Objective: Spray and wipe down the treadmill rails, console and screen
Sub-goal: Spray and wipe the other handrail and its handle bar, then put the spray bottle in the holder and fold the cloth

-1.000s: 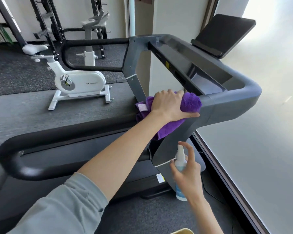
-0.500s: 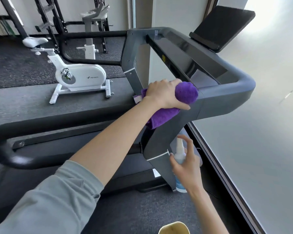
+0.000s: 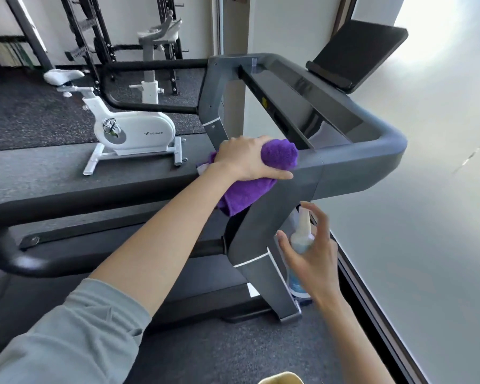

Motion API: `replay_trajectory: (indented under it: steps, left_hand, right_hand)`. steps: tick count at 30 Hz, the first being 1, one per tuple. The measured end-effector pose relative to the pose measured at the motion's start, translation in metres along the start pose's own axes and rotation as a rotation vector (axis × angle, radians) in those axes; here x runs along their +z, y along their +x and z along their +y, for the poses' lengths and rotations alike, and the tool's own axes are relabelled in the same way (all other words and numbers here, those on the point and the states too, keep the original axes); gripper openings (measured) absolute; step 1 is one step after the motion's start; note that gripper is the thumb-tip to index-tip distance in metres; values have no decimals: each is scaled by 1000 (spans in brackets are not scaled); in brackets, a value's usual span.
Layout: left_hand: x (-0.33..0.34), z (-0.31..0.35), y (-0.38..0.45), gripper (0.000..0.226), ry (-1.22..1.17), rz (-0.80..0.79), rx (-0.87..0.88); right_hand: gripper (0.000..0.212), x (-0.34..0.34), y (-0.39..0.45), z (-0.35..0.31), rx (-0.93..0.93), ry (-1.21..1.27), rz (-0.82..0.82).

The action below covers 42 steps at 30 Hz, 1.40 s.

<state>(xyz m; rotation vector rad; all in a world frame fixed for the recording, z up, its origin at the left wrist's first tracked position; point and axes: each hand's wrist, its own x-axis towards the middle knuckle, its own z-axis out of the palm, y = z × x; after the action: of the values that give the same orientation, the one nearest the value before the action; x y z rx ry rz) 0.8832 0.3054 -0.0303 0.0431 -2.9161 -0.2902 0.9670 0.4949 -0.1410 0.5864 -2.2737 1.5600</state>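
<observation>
Purple cloth (image 3: 263, 173) bunched under the left hand (image 3: 244, 159), whose grip curls over it and presses it onto the grey treadmill rail (image 3: 344, 164) where it meets the upright; the right hand (image 3: 313, 253) holds a small spray bottle (image 3: 299, 245) lower down beside the upright, fingers wrapped round its body, while the dark screen (image 3: 358, 54) stands tilted above the console (image 3: 311, 103), with a white exercise bike (image 3: 128, 131) on the gym floor behind

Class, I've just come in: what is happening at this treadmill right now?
A person is cleaning a treadmill. The left hand grips a purple cloth pressed against the treadmill rail where it meets the upright. The right hand holds a spray bottle lower down, beside the upright. The screen stands beyond, not being touched.
</observation>
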Motion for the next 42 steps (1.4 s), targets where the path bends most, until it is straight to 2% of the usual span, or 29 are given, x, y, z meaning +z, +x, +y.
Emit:
replay_trajectory:
  steps: [4,7,10,12,18,29,35,38,40,42]
  left_hand:
    - [0,-3,0,104,18,-33,-30]
    - [-1,1,-3,108,17,-24,-31]
    - [-1,0,-4,108,-2,-27,-24]
    - [0,-1,-4,109,8,-19,-6]
    - [5,-5,-4,105,27,39,20]
    - [8,-5,-3,105,48,94,31]
    - [6,-4,-5,103,48,86,22]
    - [6,-4,-5,105,35,82,23]
    - [6,-4,-5,106,10,76,18]
    - [5,-4,-6,105,-41,76,1]
  right_hand:
    - [54,-41,46,-27,-136,218,90]
    - [64,-60,106,-41,-284,143,138]
    - [59,-66,170,-43,-341,-20,118]
    - [57,-64,206,-40,-330,-88,91]
    - [67,-45,267,-15,-157,-198,97]
    - [68,-36,274,20,-44,-370,128]
    - [92,-37,272,25,-44,-348,149]
    - [97,-36,265,20,-19,-322,153]
    - [91,-35,257,7,-30,-388,215]
    - [73,-33,242,-12,-106,-426,299]
